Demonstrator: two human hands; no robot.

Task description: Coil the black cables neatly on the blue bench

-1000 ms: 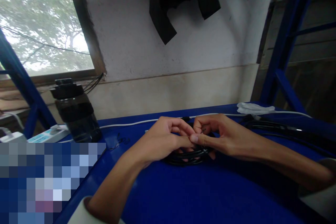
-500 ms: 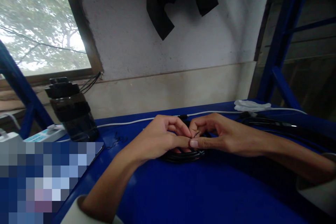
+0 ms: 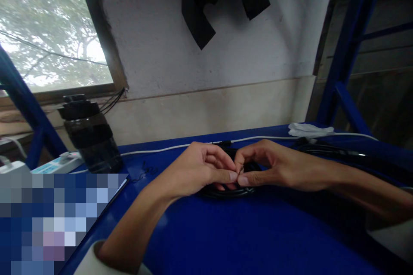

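A coil of black cable (image 3: 230,193) lies on the blue table, partly covered by both hands. My left hand (image 3: 206,167) is over the coil's left side, thumb and fingertips pinched at a small dark twist of wire (image 3: 241,169). Close against it, my right hand (image 3: 267,165) pinches the same thin wire from the right, with its thumb beside the left thumb tip. How the wire passes round the cable is hidden by the fingers.
A dark bottle (image 3: 92,137) and a white power strip (image 3: 56,163) stand at the left. Thin black ties (image 3: 145,171) lie near the bottle. A white cord (image 3: 155,151), a white cloth (image 3: 309,130) and more black cables (image 3: 325,150) are at the back.
The thumbs have moved slightly apart, and my right thumb has shifted a little right and down. Both hands stay over the coil.
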